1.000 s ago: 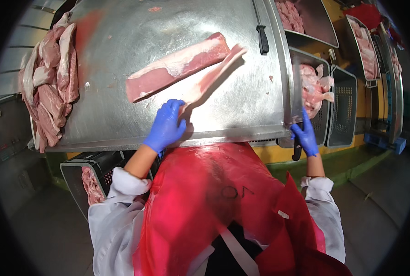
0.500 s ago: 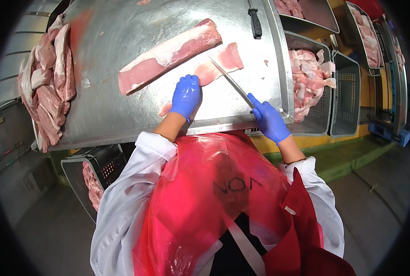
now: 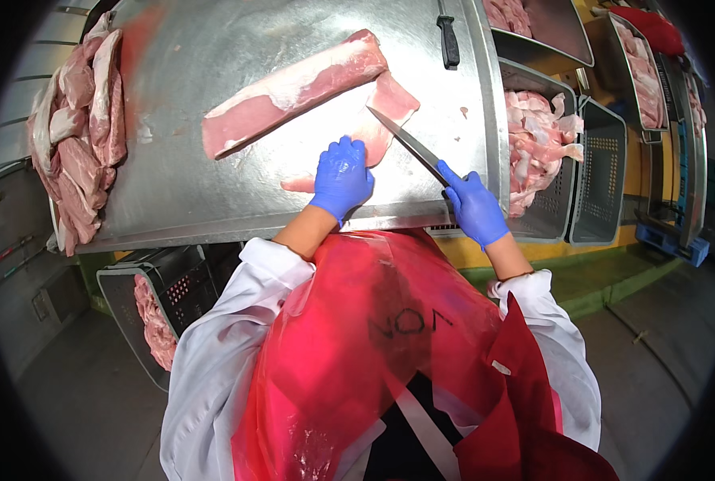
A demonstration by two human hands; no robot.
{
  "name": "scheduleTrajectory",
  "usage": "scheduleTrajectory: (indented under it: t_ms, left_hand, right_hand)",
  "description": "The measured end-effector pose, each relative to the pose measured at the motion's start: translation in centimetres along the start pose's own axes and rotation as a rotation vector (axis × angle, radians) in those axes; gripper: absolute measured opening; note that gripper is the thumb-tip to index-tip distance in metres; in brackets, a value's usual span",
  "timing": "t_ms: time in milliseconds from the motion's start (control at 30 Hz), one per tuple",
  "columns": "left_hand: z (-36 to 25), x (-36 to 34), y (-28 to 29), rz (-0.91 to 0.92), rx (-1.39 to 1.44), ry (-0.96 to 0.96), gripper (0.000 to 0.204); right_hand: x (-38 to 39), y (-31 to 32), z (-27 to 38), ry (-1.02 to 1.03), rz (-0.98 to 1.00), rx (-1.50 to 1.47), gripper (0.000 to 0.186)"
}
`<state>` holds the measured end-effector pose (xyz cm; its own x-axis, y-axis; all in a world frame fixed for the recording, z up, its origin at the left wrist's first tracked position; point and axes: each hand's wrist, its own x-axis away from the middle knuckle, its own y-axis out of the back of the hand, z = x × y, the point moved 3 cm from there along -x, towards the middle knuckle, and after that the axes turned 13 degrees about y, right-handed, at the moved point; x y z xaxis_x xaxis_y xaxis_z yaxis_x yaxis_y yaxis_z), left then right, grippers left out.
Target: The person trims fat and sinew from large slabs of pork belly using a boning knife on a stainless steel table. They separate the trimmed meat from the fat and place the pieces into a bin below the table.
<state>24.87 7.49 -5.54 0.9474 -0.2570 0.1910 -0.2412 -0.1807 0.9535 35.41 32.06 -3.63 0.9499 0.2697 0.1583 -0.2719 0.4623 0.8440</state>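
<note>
My left hand (image 3: 341, 178), in a blue glove, has its fingers curled on a thin, flat slice of pale pink meat (image 3: 393, 100) on the steel table (image 3: 173, 200). My right hand (image 3: 473, 204), also blue-gloved, grips a long knife (image 3: 409, 143), its blade pointing up-left across that slice. A long meat loin (image 3: 289, 96) with white fat lies just beyond the slice, slanting up to the right. A second knife (image 3: 449, 44) with a black handle lies at the back of the table.
A pile of meat pieces (image 3: 81, 128) covers the table's left end. To the right stand a crate of trimmings (image 3: 538, 152), an empty crate (image 3: 598, 176) and steel bins of meat (image 3: 540, 36), (image 3: 642, 76). Another meat crate (image 3: 153, 321) is below the table's left.
My right hand and knife have moved left from the table's right edge onto the slice. My left hand has moved right and up. The slice has shifted and now lies flatter beside the loin.
</note>
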Motion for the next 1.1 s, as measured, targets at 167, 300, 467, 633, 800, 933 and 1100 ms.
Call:
scheduleTrajectory:
  t_ms: [167, 300, 467, 633, 800, 933, 1100]
  left_hand:
    - [-1.9, -3.2, -2.0, -0.141, -0.118, -0.029, 0.021]
    - [-1.8, -4.4, -3.3, -0.047, -0.023, -0.086, 0.014]
    - [-1.6, -3.7, -3.6, -0.009, -0.029, -0.226, 0.015]
    - [-2.6, -2.1, -2.5, -0.16, -0.024, -0.138, 0.031]
    - [-1.5, -5.1, -2.0, -0.019, -0.038, 0.072, 0.031]
    - [-1.1, -6.6, -2.4, -0.11, -0.054, -0.032, 0.02]
    - [-0.5, -6.6, -3.0, 0.039, 0.01, -0.071, 0.022]
  right_hand:
    - [-0.2, -0.5, -0.2, -0.041, -0.001, 0.078, 0.054]
    - [-0.3, -1.1, -0.4, -0.105, 0.045, 0.092, 0.054]
    - [-1.4, -2.0, -0.1, -0.122, 0.039, 0.073, 0.054]
    - [-3.0, -2.1, -1.2, -0.081, 0.036, 0.057, 0.055]
    - [-3.0, -2.0, -0.9, -0.121, 0.066, 0.036, 0.054]
    - [-2.9, -2.1, -0.1, -0.172, 0.053, 0.027, 0.053]
    - [-1.4, -2.1, 0.0, -0.168, 0.05, 0.044, 0.054]
